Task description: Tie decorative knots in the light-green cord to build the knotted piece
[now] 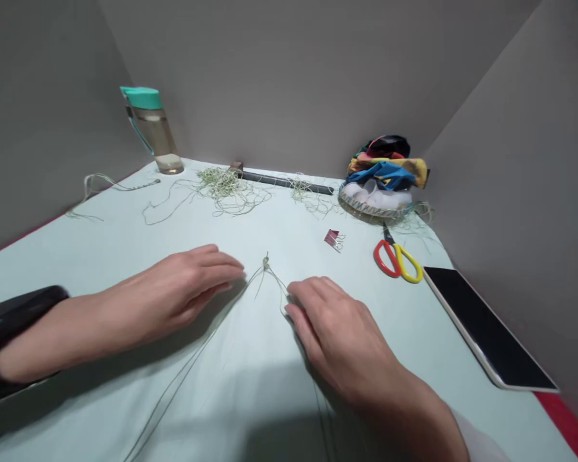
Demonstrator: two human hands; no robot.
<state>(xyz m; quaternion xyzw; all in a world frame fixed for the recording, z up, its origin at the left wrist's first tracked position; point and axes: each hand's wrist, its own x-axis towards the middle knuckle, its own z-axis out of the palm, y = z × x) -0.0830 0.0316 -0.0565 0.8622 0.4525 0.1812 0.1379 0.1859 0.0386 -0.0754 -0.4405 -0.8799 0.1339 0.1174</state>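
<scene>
A thin green cord (266, 262) rises to a small knot on the pale green tabletop (67, 256), with its strands running down toward me. My left hand (183, 289) lies left of the knot, fingers together, its fingertips close to the cord and holding nothing I can see. My right hand (332, 333) rests right of the knot, its thumb and fingertips at the cord. Whether those fingers grip the cord is hidden. Lower down, my right hand and forearm cover part of the strands.
Red-and-yellow scissors (397, 260), a small binder clip (334, 239) and a black-screened tablet (486, 327) lie to the right. Farther back are tangled cord clumps (224, 186), a water bottle (151, 131), a dark rod (286, 181) and a basket of fabric (378, 183). Grey walls enclose the table.
</scene>
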